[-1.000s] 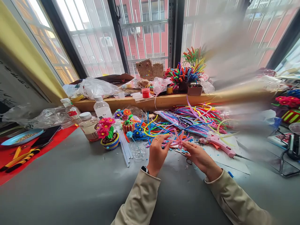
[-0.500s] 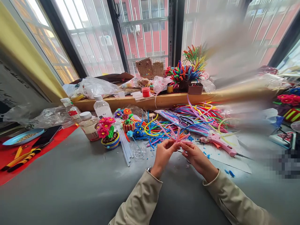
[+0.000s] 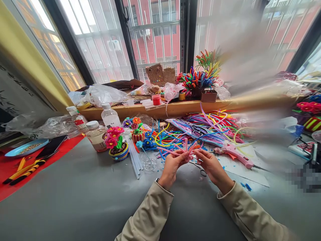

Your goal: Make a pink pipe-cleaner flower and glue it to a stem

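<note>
Pink pipe-cleaner spray [image 3: 186, 144], just right of the middle of the frame, held up above the worktop [image 3: 100, 204] between two bare hands. I can see the left hand [image 3: 172, 169] grasping its near side, thumb and fingers pressed together on the pink stems. The right hand [image 3: 215, 170] meets it from the other side, fingers pinching the spray's right edge; exactly which stem they have, I can't make out. Loose pink ends fan out above and to the left of the knuckles.

A dark ring handle [image 3: 203, 172] pokes out just beneath the hands, its remainder hidden. To the right, a pink glue gun [image 3: 237, 155] lies on a pale sheet [image 3: 253, 172] dotted with blue scraps. Behind the hands spreads a big tangle of colourful pipe cleaners [image 3: 225, 117]. Left of centre there's a little pot of pink flowers [image 3: 114, 138], with clear sticks [image 3: 134, 160] and a clear dish [image 3: 146, 164] beside it. Farther left stand some bottles [image 3: 96, 139], and a blue tray [image 3: 15, 152] rests at the left edge of the frame.
</note>
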### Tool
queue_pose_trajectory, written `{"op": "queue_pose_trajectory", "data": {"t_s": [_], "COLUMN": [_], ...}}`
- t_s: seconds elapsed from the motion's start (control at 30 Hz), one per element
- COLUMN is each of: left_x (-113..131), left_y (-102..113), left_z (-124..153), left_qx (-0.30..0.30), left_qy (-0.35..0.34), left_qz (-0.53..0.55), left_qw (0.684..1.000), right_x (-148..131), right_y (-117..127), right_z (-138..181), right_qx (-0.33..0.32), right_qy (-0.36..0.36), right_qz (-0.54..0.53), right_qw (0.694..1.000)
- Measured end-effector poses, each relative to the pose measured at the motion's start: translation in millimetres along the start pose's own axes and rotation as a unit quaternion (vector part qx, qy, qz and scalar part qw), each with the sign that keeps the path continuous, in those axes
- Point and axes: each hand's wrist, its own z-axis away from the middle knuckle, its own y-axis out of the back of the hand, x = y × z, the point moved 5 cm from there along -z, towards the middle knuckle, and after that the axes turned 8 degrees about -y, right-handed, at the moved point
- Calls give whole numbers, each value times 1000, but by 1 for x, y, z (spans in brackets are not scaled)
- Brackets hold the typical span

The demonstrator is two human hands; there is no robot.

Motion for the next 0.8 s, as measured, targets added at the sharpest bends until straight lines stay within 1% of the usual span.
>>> {"op": "queue_pose_trajectory", "data": {"t_s": [0.1,0.2,0.37,0.47,0.53,0.6,0.7,0.8], "left_x": [-3,-6,-13,-15,-14,-13,-11,-10], "left_y": [-2,-4,1,0,0,-1,-1,-1], "left_z": [2,2,1,0,0,1,1,2], "left_qx": [-6,-21,-15,-21,-19,-15,-12,-11], "left_qy": [28,36,62,74,76,73,62,58], "left_qz": [9,34,70,79,77,67,59,72], "left_qw": [1000,999,995,994,994,995,996,996], "right_x": [0,1,1,-2,-5,-9,-15,-20], "right_y": [5,7,3,0,-1,-1,-1,-1], "right_z": [-3,-4,-1,0,0,1,3,5], "right_qx": [40,58,31,18,11,8,12,23], "right_qy": [12,25,51,88,127,167,210,253], "right_qz": [-11,-8,-11,-14,13,61,126,181], "right_qw": [999,998,998,996,992,984,969,950]}}
